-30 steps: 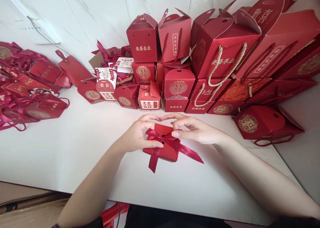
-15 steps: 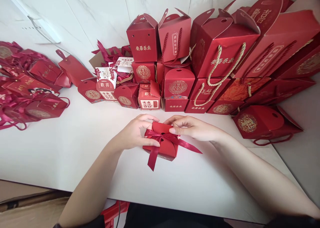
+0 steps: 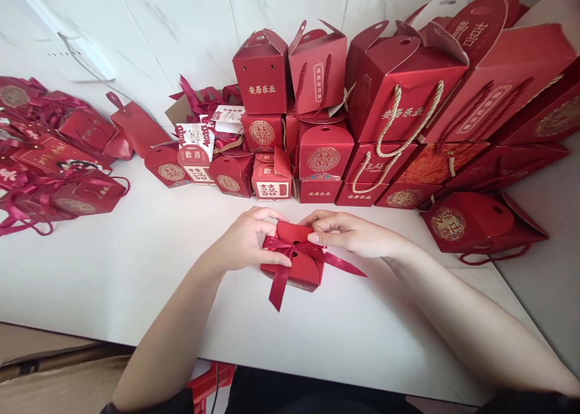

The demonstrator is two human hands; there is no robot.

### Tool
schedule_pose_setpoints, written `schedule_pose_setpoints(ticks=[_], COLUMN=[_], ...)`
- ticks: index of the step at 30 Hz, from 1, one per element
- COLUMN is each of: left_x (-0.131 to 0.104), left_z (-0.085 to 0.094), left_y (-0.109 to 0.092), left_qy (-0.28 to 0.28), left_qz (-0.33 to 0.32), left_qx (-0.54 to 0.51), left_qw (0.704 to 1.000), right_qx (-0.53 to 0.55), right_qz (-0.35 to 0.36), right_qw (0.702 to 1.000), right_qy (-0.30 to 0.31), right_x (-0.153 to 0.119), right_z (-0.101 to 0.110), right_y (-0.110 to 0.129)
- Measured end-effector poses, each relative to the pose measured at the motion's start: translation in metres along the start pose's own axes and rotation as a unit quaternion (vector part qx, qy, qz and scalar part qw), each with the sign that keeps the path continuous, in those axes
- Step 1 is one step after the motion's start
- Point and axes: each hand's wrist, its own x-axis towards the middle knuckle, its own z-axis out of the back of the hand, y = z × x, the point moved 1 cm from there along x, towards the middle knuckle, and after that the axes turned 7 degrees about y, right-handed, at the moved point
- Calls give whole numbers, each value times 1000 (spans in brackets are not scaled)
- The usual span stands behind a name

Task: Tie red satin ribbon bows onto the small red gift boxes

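Observation:
A small red gift box (image 3: 306,273) sits on the white table in front of me, a dark red satin ribbon (image 3: 280,278) tied in a bow across its top. My left hand (image 3: 247,239) is at the box's left side. Its thumb presses by the knot, and the bow's left loop lies between thumb and fingers. On the right, my right hand (image 3: 344,231) pinches the bow's right loop between thumb and curled fingers, partly hiding it. One ribbon tail hangs over the box's front left; the other stretches out to the right.
Stacked red boxes (image 3: 326,151), some with rope handles, line the tiled wall behind. A larger red box (image 3: 480,220) stands at the right. Ribboned boxes (image 3: 84,196) are heaped at the left. A cable (image 3: 84,66) runs from a wall socket strip.
The whole view has shifted slightly. Both hands keep their places on the ribbon and box, with no clear movement.

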Motion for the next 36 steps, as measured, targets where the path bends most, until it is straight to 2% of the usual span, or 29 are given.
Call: schedule_pose_setpoints(ticks=[3, 6, 9, 12, 17, 21, 27, 32, 36], left_x=[0, 1, 5, 7, 8, 8, 8, 7, 4], left_z=[1, -1, -7, -16, -27, -28, -28, -22, -11], left_y=[1, 2, 0, -6, -13, -12, -12, -7, 2], left_qy=[-2, -7, -75, -121, -111, -83, -58, -65, -109], left_qz=[2, -13, -40, -54, -36, -17, 0, -35, -53], left_qx=[-33, -110, -161, -115, -72, -74, -92, -124, -168], left_qw=[999, 994, 983, 984, 991, 994, 994, 990, 978], right_qx=[-3, 7, 32, 57, 106, 137, 140, 128, 83], right_qz=[12, 44, 76, 95, 98, 101, 111, 78, 50], right_qw=[1000, 998, 994, 988, 983, 978, 970, 979, 977], right_qy=[-12, -41, -74, -111, -115, -121, -166, -138, -191], right_x=[0, 0, 0, 2, 8, 12, 18, 14, 0], right_z=[1, 0, -1, -2, -6, -11, -13, -2, 18], right_y=[2, 5, 4, 0, -8, -11, -24, -23, -9])
